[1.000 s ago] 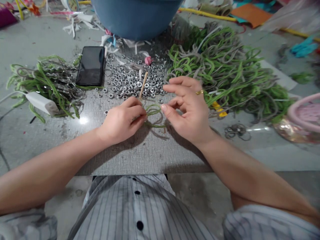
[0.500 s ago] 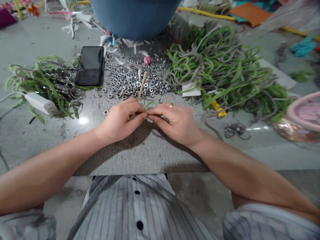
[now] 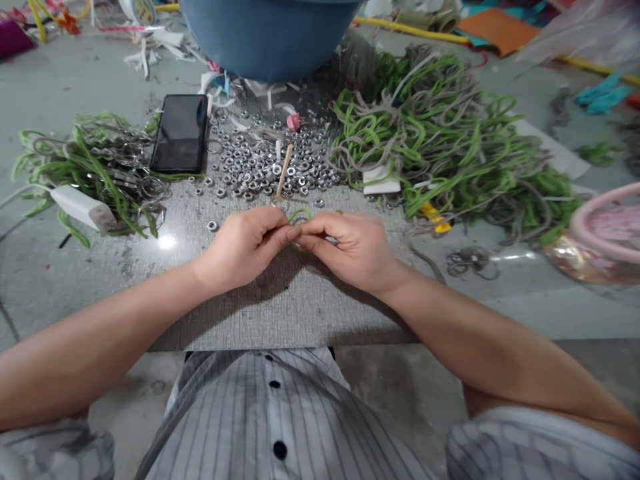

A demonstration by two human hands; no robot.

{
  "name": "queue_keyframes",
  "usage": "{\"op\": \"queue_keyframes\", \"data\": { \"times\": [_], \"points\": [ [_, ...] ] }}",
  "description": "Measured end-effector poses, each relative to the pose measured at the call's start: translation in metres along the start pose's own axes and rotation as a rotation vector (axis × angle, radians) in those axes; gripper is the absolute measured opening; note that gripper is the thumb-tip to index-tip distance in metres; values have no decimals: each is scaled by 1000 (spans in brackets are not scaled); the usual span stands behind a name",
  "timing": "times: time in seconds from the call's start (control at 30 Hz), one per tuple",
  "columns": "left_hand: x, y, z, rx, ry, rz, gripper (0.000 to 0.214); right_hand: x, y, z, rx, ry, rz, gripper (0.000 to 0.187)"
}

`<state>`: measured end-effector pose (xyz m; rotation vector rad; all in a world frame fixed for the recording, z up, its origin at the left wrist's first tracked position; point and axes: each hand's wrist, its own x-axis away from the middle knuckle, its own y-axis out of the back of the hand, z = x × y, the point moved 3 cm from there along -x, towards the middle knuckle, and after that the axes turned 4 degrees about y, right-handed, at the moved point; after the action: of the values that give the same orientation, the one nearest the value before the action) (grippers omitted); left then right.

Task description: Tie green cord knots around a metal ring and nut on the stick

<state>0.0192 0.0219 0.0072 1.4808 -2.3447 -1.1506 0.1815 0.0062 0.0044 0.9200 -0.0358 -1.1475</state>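
Fingertips of the left hand and the right hand meet over a grey board. Both hands are closed in a pinch on a green cord, and only a small loop of it shows above the knuckles.

A second ago the right hand was spread open and raised beside a wide loop. It has since dropped, curled shut and come up against the left hand, which has barely shifted. The loop has shrunk, which suggests the cord is being drawn tight rather than laid out.

Both bare forearms angle in from the lower corners. The wrists are low to the board and the palms are turned down and inward, with the right hand's fingers folded under.

At far left a tangle of green cords and metal rings lies beside a white block. A phone lies face up next to a scatter of nuts. A stick lies among the nuts, just beyond the hands and apart from them. Behind them stands a blue tub. To the right is a heap of green and grey cords, and a pink basket sits at the edge.
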Motion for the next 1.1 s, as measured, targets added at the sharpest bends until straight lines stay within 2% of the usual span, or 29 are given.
{"op": "queue_keyframes", "data": {
  "times": [0.27,0.6,0.7,0.8,0.93,1.1],
  "points": [
    [1,1,1,34,27,12,20,-1,1,0,11,-35,9,19],
    [2,1,2,-4,-58,6,10,0,2,-2,10,7,-17,13],
    [2,3,4,-40,-62,41,9,0,2,-2,20,18,2,12],
    [1,7,5,-147,-77,98,8,0,1,-3,22,40,26,12],
    [1,10,4,-410,-69,187,16,1,-1,-3,76,87,84,13],
    [3,7,5,-595,-47,260,20,4,-4,-4,204,211,149,19]
  ]
}}
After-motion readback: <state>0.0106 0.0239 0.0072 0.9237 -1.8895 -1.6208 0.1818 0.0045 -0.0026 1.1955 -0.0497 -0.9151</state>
